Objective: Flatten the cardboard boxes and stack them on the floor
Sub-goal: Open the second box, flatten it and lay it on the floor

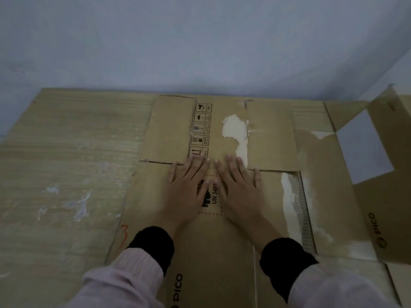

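— What is taking up most of the view?
— A pale blue wall (200, 41) is filling the top, and a wood-grain floor (55, 152) is spreading out below it. A flattened cardboard box (213, 252) is lying on the floor right in front of the person, with its two far flaps (169, 130) lying flat toward the wall.
— Anything beside it?
— A second box (347, 207) is lying on the right. I cannot tell whether it is touching or overlapping the first. One of its panels is tilting up at the far right.
— And the hands?
— The left hand (189, 187) and right hand (240, 187) are pressing side by side, palms down, on the middle of the cardboard box. Each grip is lying apart, fingers straight, clamped on nothing. Black cuffs (153, 245) are showing under pale sleeves (124, 278).
— Is any writing showing?
— A PICO print (178, 287) is running along the near part of the cardboard box, and another is showing on the second box. Between the hands, a label (213, 194) with a red dashed border is reading "UN 34", the rest being covered. A column of handling symbols (201, 130) is sitting just past the left fingertips. A red handwritten "3" (125, 233) is marking the left edge.
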